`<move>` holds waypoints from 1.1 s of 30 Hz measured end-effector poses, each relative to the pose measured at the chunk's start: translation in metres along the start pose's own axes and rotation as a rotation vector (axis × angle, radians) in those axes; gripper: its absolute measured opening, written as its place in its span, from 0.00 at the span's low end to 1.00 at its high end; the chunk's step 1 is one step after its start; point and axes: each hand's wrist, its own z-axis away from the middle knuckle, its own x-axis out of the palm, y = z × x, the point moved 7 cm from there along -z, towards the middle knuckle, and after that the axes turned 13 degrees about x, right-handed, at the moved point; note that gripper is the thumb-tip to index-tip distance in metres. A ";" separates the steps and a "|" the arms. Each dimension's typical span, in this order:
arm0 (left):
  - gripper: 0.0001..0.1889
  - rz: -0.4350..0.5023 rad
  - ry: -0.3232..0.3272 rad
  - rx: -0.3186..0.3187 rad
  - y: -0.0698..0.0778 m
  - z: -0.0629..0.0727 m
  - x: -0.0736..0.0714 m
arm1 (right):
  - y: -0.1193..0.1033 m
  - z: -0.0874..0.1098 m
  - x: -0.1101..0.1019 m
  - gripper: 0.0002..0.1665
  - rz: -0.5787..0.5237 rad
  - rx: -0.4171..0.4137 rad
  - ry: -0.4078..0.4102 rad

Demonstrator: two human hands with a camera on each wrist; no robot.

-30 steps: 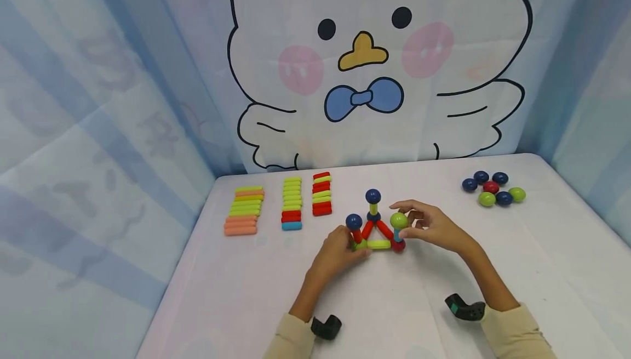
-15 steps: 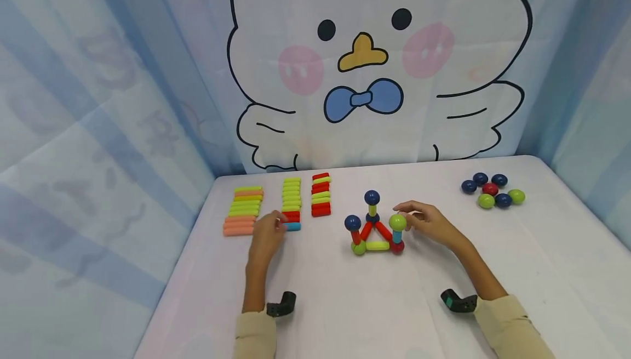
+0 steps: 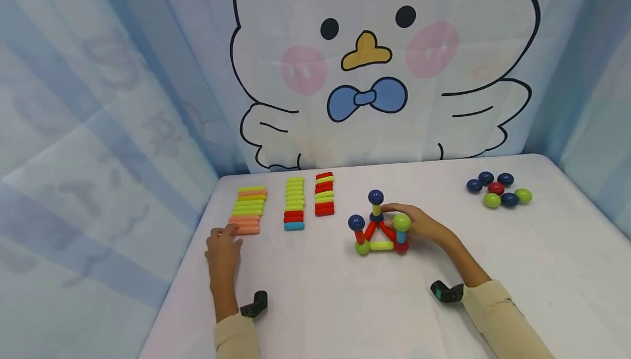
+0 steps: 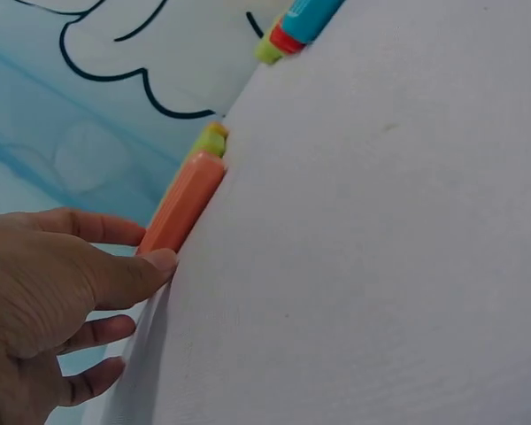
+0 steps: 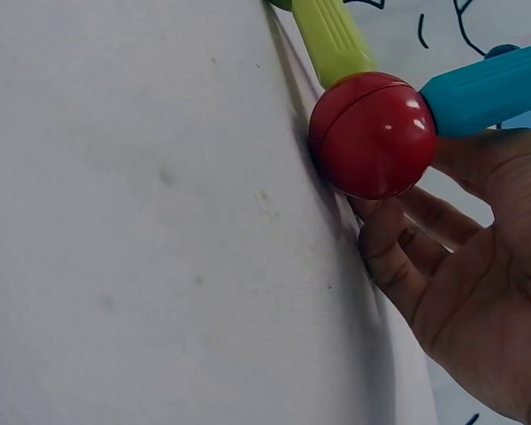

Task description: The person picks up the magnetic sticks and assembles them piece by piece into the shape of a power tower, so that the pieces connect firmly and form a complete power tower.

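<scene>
At the left, my left hand [image 3: 223, 252] pinches the end of the nearest orange rod [image 4: 190, 199] between thumb and index finger; the other fingers are spread apart. That rod lies at the near end of a row of orange and yellow-green rods [image 3: 250, 207]. In the middle stands a triangular frame of magnetic rods and balls with three uprights, each topped by a ball. My right hand [image 3: 419, 223] reaches behind its right corner, a red ball [image 5: 372, 135] with a blue rod [image 5: 482, 91]. Its fingertips are near the back blue ball [image 3: 376, 217]; their contact is partly hidden.
Two more rod rows stand behind: one yellow-green, red and blue [image 3: 294, 204], one red and yellow-green [image 3: 325, 194]. Several loose blue, green and red balls [image 3: 495, 188] lie at the back right. A printed curtain [image 3: 365, 129] hangs behind the table [image 3: 335, 304].
My left hand has left the frame's front left corner and moved left to the orange rods. The right hand has shifted from the green-topped upright to behind the frame.
</scene>
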 end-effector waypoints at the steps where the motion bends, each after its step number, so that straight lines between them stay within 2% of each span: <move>1: 0.21 0.011 -0.007 -0.002 -0.001 0.000 0.001 | 0.000 -0.001 0.001 0.25 0.009 -0.002 -0.002; 9: 0.12 0.019 -0.054 0.031 0.001 0.003 0.005 | 0.000 -0.002 0.003 0.27 0.017 0.029 -0.011; 14: 0.11 -0.054 -0.070 0.118 0.005 0.001 0.002 | -0.001 -0.001 0.005 0.26 0.000 0.020 -0.009; 17: 0.11 -0.013 -0.049 0.218 0.015 -0.004 -0.002 | -0.003 -0.001 0.007 0.25 -0.005 0.014 -0.002; 21: 0.15 0.150 -0.070 0.341 0.044 -0.008 -0.004 | -0.005 -0.001 0.013 0.25 0.013 0.027 -0.002; 24: 0.18 0.282 -0.154 0.388 0.075 -0.007 0.005 | -0.006 -0.001 0.018 0.22 0.002 0.033 -0.018; 29: 0.18 0.516 -0.331 0.429 0.131 0.004 0.039 | -0.010 0.000 0.025 0.17 -0.006 0.031 -0.021; 33: 0.17 0.650 -0.455 0.425 0.163 0.017 0.075 | -0.014 0.002 0.026 0.17 0.026 0.038 0.015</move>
